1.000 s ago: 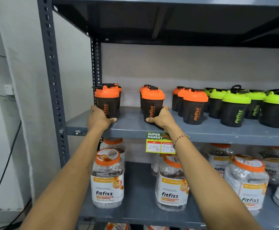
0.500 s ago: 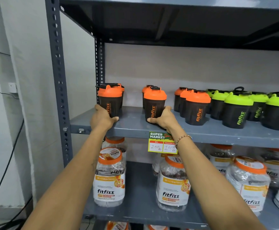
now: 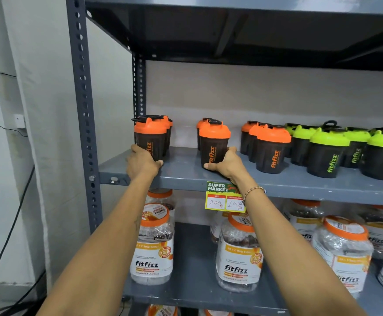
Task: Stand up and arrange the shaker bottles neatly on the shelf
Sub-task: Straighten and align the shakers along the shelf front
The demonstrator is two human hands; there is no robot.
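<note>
Black shaker bottles stand upright in rows on the grey metal shelf (image 3: 186, 172). My left hand (image 3: 141, 163) wraps the base of the leftmost orange-lidded shaker (image 3: 150, 137), which stands by the rear post with others behind it. My right hand (image 3: 226, 164) grips the base of the second-row orange-lidded shaker (image 3: 213, 142), thumb in front. A third orange-lidded row (image 3: 271, 148) stands to the right, then green-lidded shakers (image 3: 327, 153) running to the frame's right edge.
A yellow price tag (image 3: 224, 198) hangs from the shelf edge under my right wrist. Clear Fitfizz jars (image 3: 151, 242) with orange lids fill the shelf below. A perforated upright post (image 3: 82, 110) stands at the left, with a white wall and black cables beyond.
The view has drifted slightly left, so the shelf sits further right in frame. Both hands stay on the bases of the same two orange-lidded shakers.
</note>
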